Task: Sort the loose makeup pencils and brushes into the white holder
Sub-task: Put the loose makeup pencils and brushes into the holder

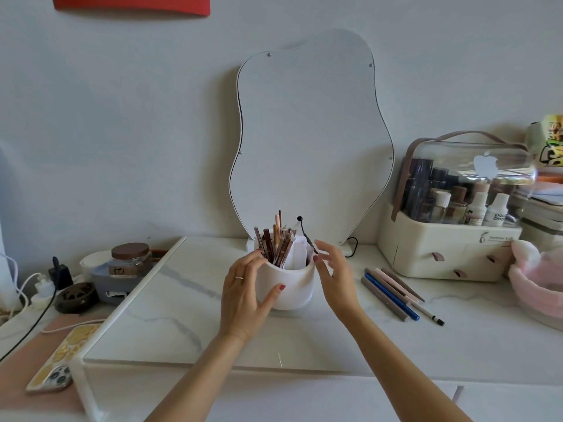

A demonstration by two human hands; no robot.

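Observation:
The white holder [292,287] stands upright in the middle of the marble slab, with several brown and beige pencils [275,245] sticking out of its left compartment. My left hand [246,295] wraps the holder's left side, thumb on its front. My right hand [333,271] hovers open just to the right of the rim, fingers spread, holding nothing. Several loose pencils [393,292], one blue, one pink and a thin white liner among them, lie side by side on the slab to the right.
A wavy mirror [310,138] leans on the wall behind the holder. A cosmetics organiser [451,239] stands at the right, a pink fluffy item [536,278] beyond it. At the left are a jar [129,258], chargers and a phone [61,360].

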